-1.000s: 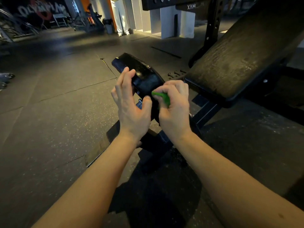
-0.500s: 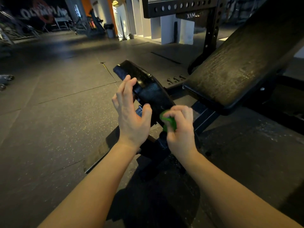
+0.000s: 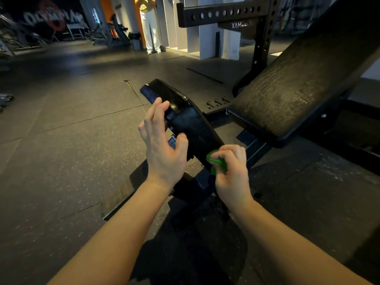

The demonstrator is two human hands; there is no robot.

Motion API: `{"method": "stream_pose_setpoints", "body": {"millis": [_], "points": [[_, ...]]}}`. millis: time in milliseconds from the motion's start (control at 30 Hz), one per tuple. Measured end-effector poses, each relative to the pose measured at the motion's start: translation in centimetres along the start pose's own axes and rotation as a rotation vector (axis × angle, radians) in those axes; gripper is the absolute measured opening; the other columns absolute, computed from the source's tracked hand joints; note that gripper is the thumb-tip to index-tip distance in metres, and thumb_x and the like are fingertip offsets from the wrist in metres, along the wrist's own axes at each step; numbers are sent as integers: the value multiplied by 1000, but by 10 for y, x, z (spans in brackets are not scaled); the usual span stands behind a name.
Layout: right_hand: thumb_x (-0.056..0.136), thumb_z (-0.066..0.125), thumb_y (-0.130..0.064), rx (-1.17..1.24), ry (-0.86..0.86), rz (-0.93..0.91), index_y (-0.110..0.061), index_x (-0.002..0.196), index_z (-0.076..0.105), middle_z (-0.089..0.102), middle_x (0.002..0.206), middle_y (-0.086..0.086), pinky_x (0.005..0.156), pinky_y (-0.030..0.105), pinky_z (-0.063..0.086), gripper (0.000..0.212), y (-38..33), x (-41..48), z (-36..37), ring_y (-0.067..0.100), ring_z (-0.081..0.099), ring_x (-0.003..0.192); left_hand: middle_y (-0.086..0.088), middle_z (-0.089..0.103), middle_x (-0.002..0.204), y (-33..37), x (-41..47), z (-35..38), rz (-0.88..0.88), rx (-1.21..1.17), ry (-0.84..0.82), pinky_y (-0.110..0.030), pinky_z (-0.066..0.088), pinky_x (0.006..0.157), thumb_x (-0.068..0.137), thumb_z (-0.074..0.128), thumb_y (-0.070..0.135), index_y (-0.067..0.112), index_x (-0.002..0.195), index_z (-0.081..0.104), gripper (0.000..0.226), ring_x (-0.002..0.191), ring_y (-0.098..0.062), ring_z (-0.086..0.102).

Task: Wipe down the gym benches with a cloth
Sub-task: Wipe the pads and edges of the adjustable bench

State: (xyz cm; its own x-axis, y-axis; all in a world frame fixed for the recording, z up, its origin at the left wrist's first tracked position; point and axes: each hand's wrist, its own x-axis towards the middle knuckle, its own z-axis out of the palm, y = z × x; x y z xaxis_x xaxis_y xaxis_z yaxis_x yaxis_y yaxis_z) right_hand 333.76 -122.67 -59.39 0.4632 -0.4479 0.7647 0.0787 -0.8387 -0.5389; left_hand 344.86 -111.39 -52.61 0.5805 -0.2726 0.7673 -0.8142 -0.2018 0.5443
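A black adjustable gym bench fills the middle and right of the head view. Its small seat pad (image 3: 185,118) tilts up toward the far left, and its long backrest pad (image 3: 298,87) slopes up to the right. My right hand (image 3: 232,175) grips a bunched green cloth (image 3: 218,161) and presses it against the near lower end of the seat pad. My left hand (image 3: 162,145) lies with straight fingers against the pad's left side, thumb on its near face.
A black perforated rack frame (image 3: 259,38) stands behind the bench. A person in light trousers (image 3: 151,27) stands at the back by a white pillar. Dark rubber floor tiles (image 3: 72,140) spread to the left. Other gym machines (image 3: 18,42) stand far left.
My right hand has slid the green cloth down the seat pad from its middle to its near lower end. The left hand stays against the pad's left side.
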Motion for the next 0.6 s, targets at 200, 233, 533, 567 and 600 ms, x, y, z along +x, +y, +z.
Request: {"method": "stream_pose_setpoints", "body": {"millis": [200,233,533,567,600], "points": [[85,67,8,72,133,-48,-5,93,69,58,97,3,83,23,42,15,-40,52,12,18,51,96,-4,36,156,0,2,-2,23,13,4,-10,7,112,84,56,14,13,148,40,65,142,-18,32],[86,67,7,78,144,-68,-4,93,69,58,97,5,83,23,42,13,-43,56,13,19,51,96,-3,36,156,-1,2,-2,22,13,1,-11,6,112,84,56,14,13,147,40,65,143,-16,32],[82,69,12,4,84,-20,-7,93,67,55,99,-2,81,25,46,22,-24,40,2,16,52,95,2,33,157,-1,1,-1,-15,-44,-10,-27,24,116,85,55,16,19,149,38,66,143,-20,32],[82,69,10,24,113,-29,-6,93,67,54,99,-2,81,22,44,20,-37,51,7,16,51,95,1,33,157,-1,2,-1,-11,-36,-4,-26,23,116,85,55,16,18,149,38,67,143,-21,32],[83,69,9,49,139,-46,-6,93,68,54,98,-1,81,20,43,17,-47,60,12,17,51,95,0,34,157,-2,2,-1,-2,-19,4,-24,21,116,85,55,16,17,149,39,67,142,-20,33]]}}
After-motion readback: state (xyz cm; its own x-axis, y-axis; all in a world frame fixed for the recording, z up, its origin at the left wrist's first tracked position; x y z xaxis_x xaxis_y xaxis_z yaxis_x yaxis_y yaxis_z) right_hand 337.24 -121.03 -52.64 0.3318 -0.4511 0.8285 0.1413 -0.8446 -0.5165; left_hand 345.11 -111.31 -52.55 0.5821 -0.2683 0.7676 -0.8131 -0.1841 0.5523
